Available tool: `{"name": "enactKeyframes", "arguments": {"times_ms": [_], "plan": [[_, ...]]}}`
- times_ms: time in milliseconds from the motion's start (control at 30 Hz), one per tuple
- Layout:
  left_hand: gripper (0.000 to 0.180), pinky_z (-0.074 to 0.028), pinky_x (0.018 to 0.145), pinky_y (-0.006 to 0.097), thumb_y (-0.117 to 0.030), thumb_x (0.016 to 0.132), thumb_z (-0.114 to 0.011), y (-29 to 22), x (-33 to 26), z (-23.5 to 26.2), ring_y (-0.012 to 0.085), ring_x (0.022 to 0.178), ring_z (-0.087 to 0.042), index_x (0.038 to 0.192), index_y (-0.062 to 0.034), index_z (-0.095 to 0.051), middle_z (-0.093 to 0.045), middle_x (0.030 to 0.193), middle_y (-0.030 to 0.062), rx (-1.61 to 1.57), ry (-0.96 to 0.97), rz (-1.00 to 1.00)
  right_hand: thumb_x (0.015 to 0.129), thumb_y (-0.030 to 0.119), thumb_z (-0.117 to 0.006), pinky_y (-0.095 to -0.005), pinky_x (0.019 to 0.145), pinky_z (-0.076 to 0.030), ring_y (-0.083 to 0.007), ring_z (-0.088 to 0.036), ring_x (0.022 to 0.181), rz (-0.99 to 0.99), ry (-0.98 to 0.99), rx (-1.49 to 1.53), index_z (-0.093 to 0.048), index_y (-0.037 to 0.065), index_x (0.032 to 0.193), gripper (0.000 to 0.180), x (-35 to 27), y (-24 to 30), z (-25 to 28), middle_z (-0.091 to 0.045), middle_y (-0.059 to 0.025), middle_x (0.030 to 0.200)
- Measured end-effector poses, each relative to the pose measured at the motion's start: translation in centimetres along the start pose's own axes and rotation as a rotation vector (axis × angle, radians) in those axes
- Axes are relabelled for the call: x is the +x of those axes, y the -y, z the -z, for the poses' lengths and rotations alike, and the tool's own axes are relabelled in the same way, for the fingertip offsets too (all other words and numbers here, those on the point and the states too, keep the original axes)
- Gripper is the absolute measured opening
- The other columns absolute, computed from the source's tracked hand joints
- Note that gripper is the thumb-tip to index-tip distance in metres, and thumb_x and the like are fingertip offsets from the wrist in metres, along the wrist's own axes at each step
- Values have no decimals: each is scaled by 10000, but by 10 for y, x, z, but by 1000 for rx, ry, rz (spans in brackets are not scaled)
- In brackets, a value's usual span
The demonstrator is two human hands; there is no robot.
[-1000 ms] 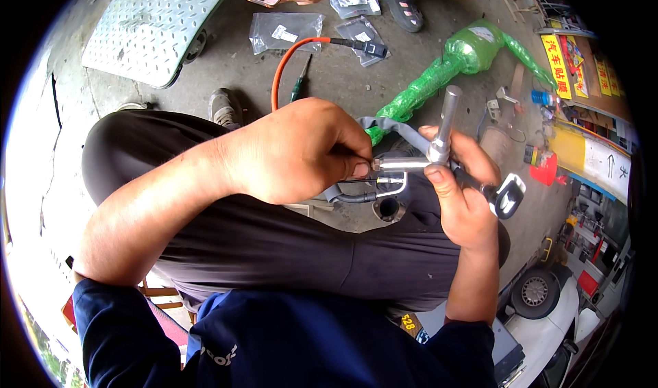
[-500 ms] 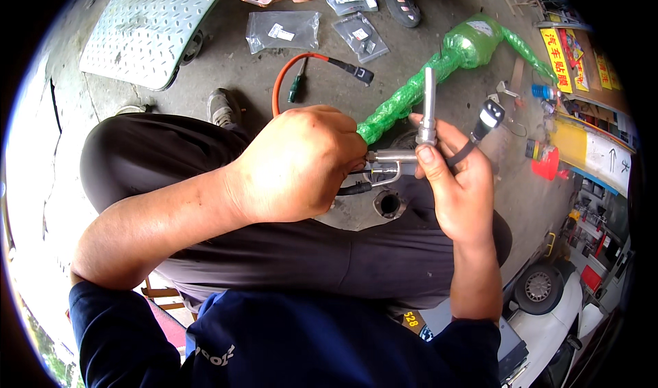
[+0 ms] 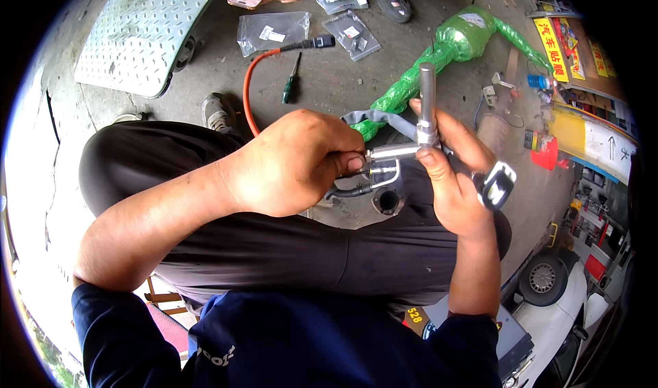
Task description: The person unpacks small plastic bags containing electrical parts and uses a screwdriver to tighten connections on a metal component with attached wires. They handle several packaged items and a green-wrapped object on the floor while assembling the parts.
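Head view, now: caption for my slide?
Left hand and right hand hold metal rods; a green bundle lies on the floor beyond.

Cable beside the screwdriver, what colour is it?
The cable is orange, black near its plug, best in the head view.

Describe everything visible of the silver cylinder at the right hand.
The silver cylinder is slim, smooth and shiny, metallic-looking, with a wider collar near its lower end. It points toward the picture's top. The right hand holds it by its lower end. A silver rod meets it there at roughly a right angle; whether they are joined cannot be told.
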State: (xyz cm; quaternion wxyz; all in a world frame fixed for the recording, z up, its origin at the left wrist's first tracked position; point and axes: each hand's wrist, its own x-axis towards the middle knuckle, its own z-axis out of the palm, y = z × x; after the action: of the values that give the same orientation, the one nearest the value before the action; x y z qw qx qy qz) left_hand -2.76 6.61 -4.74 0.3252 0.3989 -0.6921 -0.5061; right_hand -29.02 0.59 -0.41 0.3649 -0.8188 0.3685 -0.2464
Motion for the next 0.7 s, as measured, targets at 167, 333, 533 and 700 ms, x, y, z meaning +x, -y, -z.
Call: {"name": "enactKeyframes", "arguments": {"times_ms": [167,333,533,700], "plan": [[44,-491,714,477,43,929,-684,-2,-1,-7,413,798,-610,903,20,-657,-630,822,196,95,-112,-26,1064,101,-718,-326,977,-553,-179,-709,1081,-141,-104,220,-642,-78,1426,411,-11,-2,-15,-751,-148,1204],[39,-503,729,489,41,920,-689,-2,-3,-13,420,824,-627,916,16,-659,-625,808,187,160,-179,-41,1090,70,-667,-287,914,-548,-128,-673,997,-294,-78,216,-620,-93,1443,392,-9,9,-17,-743,-90,1096],[48,-512,739,452,-13,983,-674,2,1,-11,371,826,-651,947,17,-666,-653,854,173,139,-78,-12,1094,110,-678,-273,831,-532,-89,-610,889,-398,-10,257,-648,-50,1436,378,-2,1,-12,-708,-39,981],[182,-517,748,350,-64,1094,-577,-13,12,12,169,814,-637,1158,45,-708,-690,887,85,-410,300,345,1117,155,-653,-274,886,-547,-100,-640,943,-325,-19,336,-612,-34,1490,421,1,5,1,-716,-49,1068]]}}
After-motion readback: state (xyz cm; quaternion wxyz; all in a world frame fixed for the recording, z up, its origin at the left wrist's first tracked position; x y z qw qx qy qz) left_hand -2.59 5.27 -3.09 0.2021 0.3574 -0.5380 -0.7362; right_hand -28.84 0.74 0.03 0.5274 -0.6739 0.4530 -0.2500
